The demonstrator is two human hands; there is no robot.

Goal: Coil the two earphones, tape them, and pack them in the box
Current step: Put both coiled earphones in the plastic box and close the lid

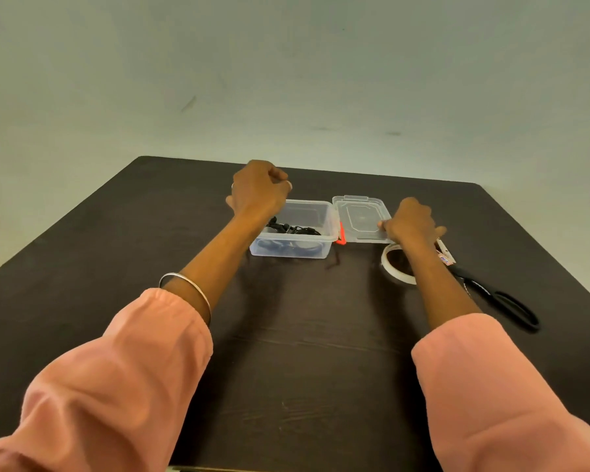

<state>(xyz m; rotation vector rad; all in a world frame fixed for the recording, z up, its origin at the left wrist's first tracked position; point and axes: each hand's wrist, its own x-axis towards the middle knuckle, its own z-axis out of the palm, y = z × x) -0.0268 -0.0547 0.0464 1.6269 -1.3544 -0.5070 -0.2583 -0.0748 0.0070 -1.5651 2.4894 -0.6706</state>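
Observation:
A clear plastic box (315,216) stands on the dark table, and black coiled earphones (292,229) lie inside it. Its clear lid (360,218) lies flat to the right of the box, with a red clasp (341,235) between them. My left hand (258,190) hovers over the box's left rear corner, fingers curled in with nothing visible in them. My right hand (411,221) grips the lid's right front edge with its fingertips.
A roll of white tape (394,267) lies just in front of the lid, partly under my right forearm. Black-handled scissors (494,291) rest to its right. The dark table (304,335) ends at a pale wall behind.

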